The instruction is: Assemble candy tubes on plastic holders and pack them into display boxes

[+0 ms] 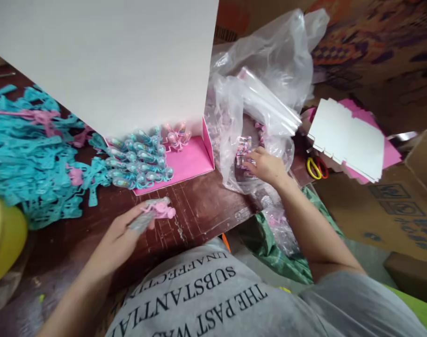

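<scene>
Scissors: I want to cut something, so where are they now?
The scissors, with yellow and red handles, are right of centre in the head view, by the lower-left edge of the white and pink card sheets, right of the right hand.

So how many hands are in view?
2: the left hand, holding a pink piece near the box; the right hand, at the clear bag.

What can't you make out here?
All in the head view:
- Right hand: its fingertips are among small shiny pieces by the clear bag; whether its grip has closed on one is unclear.
- Pink piece in the left hand: fine detail too small and blurred.
- Behind the white panel: hidden by it.
- Yellow container: cut off by the left edge.
</scene>
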Motion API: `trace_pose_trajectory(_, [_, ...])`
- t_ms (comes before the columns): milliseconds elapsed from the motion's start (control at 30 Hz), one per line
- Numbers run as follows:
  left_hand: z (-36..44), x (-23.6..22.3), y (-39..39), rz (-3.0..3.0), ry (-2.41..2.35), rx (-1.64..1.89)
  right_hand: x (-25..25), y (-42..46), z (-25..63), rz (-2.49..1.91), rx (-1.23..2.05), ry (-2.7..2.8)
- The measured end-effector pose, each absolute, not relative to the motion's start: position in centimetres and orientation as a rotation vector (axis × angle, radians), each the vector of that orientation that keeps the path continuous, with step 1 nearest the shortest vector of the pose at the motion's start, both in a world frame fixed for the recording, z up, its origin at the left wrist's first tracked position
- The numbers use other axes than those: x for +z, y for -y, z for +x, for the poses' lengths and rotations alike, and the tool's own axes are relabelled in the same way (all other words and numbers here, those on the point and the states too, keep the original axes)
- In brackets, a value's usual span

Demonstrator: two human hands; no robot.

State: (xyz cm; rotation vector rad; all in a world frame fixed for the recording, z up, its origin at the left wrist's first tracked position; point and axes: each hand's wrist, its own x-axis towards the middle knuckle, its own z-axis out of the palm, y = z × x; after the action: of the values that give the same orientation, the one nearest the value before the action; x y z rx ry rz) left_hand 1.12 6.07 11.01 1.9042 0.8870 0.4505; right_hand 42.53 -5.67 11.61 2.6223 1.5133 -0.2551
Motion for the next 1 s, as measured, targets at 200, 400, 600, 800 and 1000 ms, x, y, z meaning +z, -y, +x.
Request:
trace_pose_trajectory(200, [6.7, 7.7, -5.1, 1.655, -0.753, 0.412, 10.3, 4.5, 40.7, 2.464, -0.281, -1.493])
trace_pose_trajectory(400, [6.4, 8.2, -4.8, 1.557, -0.752, 0.345, 12.4, 6.7, 39.2, 2.742, -0.274, -2.136])
trace_pose_trajectory(600, [6.8, 9.4, -4.8, 1.515, -0.701, 0.29, 12.8, 5.7, 32.1, 2.213, -0.934, -3.12])
trace_pose_trajectory(800, [6.6, 9.0, -3.9, 1.683, -0.67, 0.428, 11.6, 4.5, 30.4, 2.087, -0.802, -3.176])
trace_pose_trajectory(1000, [6.2, 7.7, -2.8, 2.373, -0.736, 0.717, 10.9, 4.8, 28.9, 2.491, -1.292, -2.546])
